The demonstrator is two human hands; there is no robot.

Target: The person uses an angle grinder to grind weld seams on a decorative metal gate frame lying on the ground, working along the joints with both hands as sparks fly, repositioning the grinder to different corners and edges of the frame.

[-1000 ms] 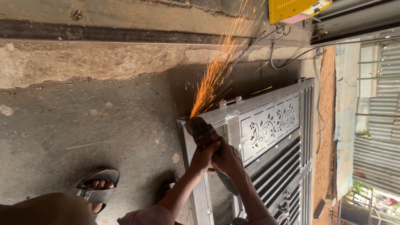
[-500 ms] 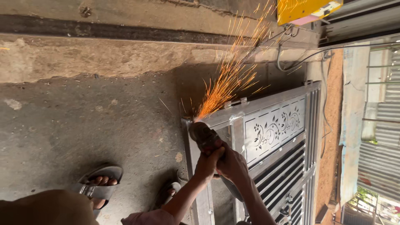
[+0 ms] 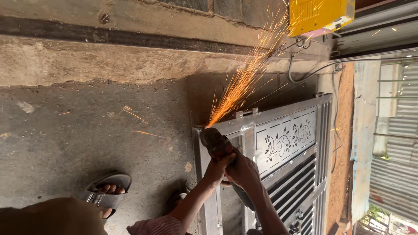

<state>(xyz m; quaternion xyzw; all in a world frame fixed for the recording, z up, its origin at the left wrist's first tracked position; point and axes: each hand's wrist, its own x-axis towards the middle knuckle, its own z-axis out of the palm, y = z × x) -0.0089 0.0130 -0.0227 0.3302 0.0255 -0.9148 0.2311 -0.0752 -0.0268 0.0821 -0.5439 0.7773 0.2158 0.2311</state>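
Both my hands grip a dark angle grinder (image 3: 214, 141) whose disc touches the top left corner of a grey metal gate (image 3: 287, 139) with a floral cut-out panel and barred slats. My left hand (image 3: 215, 170) wraps the body from the left side. Just beside it, my right hand (image 3: 244, 172) closes over the rear of the tool. A stream of orange sparks (image 3: 244, 82) shoots up and to the right from the contact point. The disc itself is mostly hidden behind the tool's head.
A yellow box-shaped machine (image 3: 320, 15) sits at the top right with grey cables (image 3: 305, 72) running down from it. My foot in a sandal (image 3: 106, 193) rests on the concrete floor (image 3: 87, 126). Corrugated metal sheets (image 3: 400, 143) line the right edge.
The grinder stays at the same gate corner with both hands on it. The spark stream keeps flying and has narrowed, pointing more steeply upward. The view has shifted slightly.
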